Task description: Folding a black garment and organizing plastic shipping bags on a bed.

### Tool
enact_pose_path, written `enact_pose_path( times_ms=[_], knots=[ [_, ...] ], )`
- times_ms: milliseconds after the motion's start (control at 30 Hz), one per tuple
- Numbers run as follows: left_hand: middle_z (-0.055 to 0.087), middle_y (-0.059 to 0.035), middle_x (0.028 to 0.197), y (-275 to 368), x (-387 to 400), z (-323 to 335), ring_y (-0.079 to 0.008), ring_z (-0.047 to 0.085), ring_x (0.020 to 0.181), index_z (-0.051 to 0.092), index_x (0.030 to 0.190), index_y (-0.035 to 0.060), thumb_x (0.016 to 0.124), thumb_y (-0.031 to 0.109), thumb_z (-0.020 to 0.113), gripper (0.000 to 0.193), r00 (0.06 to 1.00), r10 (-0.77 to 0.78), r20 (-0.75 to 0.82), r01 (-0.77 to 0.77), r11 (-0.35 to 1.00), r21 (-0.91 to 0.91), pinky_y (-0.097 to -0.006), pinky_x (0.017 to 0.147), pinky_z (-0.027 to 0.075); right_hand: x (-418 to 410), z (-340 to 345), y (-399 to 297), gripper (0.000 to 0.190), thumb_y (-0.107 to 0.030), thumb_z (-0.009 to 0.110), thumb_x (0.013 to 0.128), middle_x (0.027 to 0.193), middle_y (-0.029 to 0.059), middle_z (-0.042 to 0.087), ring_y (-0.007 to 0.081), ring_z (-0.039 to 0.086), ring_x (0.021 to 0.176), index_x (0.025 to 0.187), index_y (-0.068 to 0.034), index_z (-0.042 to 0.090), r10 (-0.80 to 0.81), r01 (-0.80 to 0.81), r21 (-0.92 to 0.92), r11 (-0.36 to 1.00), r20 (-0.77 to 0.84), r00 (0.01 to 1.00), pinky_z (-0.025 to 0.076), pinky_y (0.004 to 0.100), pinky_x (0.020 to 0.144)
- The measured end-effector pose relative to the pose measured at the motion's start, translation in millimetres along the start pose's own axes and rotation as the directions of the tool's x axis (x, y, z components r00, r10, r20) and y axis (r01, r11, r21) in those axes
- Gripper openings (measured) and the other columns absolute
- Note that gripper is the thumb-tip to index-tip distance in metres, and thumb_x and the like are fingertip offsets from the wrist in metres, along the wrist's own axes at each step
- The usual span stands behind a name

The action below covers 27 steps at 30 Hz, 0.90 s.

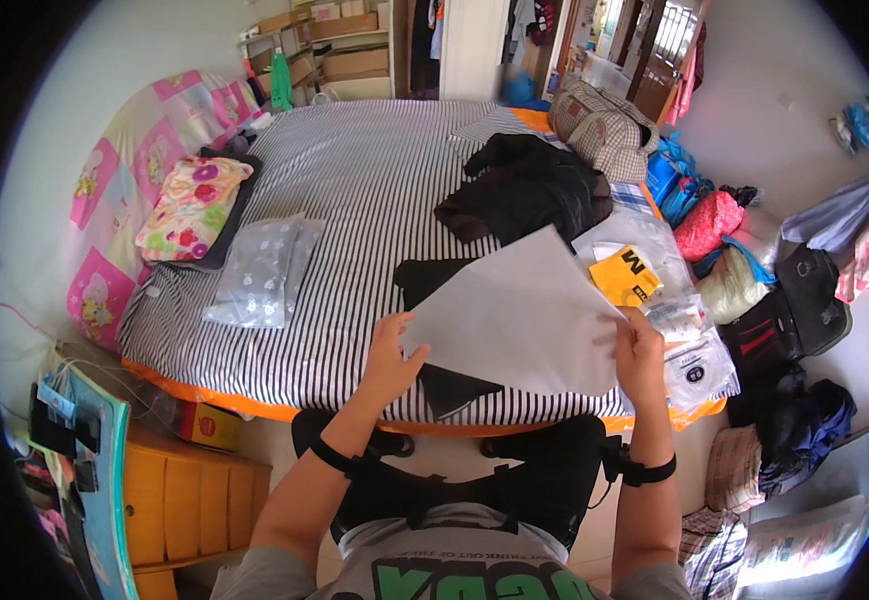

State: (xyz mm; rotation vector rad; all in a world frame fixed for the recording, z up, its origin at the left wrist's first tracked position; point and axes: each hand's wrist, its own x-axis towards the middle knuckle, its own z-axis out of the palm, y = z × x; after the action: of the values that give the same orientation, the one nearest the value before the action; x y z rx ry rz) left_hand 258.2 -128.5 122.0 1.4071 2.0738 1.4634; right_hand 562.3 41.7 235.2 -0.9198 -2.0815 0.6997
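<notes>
A pale, thin sheet point(513, 319), paper or plastic, is held up at a tilt above the striped bed. My right hand point(640, 349) pinches its right edge between thumb and fingers. At its left corner my left hand point(395, 356) has its thumb and fingers apart; whether they touch the sheet is hard to tell. Beneath the sheet lies a black folded cloth point(457, 391), mostly hidden. A crumpled black garment point(528, 187) lies beyond it. To the right of the sheet are a yellow packet point(625, 276) and clear plastic bags point(698, 367).
On the bed's left are a patterned plastic bag point(254, 274) and a folded floral cloth point(194, 206). A checked duffel bag point(603, 127) stands at the far right corner. A wooden cabinet point(194, 491) is at the lower left, and bundles and a black suitcase point(813, 300) line the right.
</notes>
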Motion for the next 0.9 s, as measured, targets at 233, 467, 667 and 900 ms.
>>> enact_pose_path(
  times_ms=[233,467,667,900],
  knots=[
    [0.034,-0.0224,0.145,-17.4,10.7,-0.2,-0.0365,0.032,0.137,0.03,0.145,0.0036,0.076,0.026,0.08,0.088,0.982,0.033,0.188,-0.028,0.999,-0.03,-0.0425,0.114,0.028,9.1,-33.4,-13.6,0.02,-0.007,0.051,0.097,0.092,0.0093,0.069,0.0143,0.066,0.073,0.107,0.003,0.064,0.23,-0.364,0.604,0.709,0.291,0.929,0.052,0.0247,0.063],
    [0.044,-0.0129,0.144,-30.8,3.5,-9.1,-0.0234,0.045,0.129,0.019,0.151,0.0046,0.085,0.018,0.073,0.087,0.772,-0.352,0.529,0.635,0.461,-0.62,-0.0367,0.108,0.035,4.9,-35.8,1.7,0.019,-0.007,0.054,0.094,0.095,0.0102,0.07,0.0156,0.066,0.079,0.105,0.003,0.066,0.242,-0.417,0.74,0.527,0.34,0.909,0.054,0.0278,0.069],
    [0.059,-0.0069,0.123,-62.4,-17.3,-9.2,-0.0212,0.058,0.111,0.043,0.134,0.009,0.085,0.021,0.074,0.059,0.699,-0.204,0.686,0.708,0.331,-0.623,-0.0416,0.098,0.044,4.0,-27.5,0.7,0.019,-0.007,0.055,0.095,0.094,0.0091,0.07,0.0142,0.066,0.076,0.106,0.003,0.066,0.207,-0.422,0.726,0.543,0.372,0.905,0.053,0.0265,0.069],
    [0.066,-0.0078,0.109,-66.7,-11.3,-14.9,-0.0195,0.064,0.097,0.058,0.118,0.0018,0.088,0.008,0.068,0.032,0.758,-0.391,0.522,0.653,0.452,-0.608,-0.0346,0.087,0.052,-0.3,-22.7,-22.0,0.014,-0.006,0.055,0.096,0.091,0.0079,0.07,0.0115,0.066,0.069,0.101,0.002,0.066,0.184,-0.353,0.544,0.761,0.34,0.922,0.051,0.0229,0.064]
  ],
)
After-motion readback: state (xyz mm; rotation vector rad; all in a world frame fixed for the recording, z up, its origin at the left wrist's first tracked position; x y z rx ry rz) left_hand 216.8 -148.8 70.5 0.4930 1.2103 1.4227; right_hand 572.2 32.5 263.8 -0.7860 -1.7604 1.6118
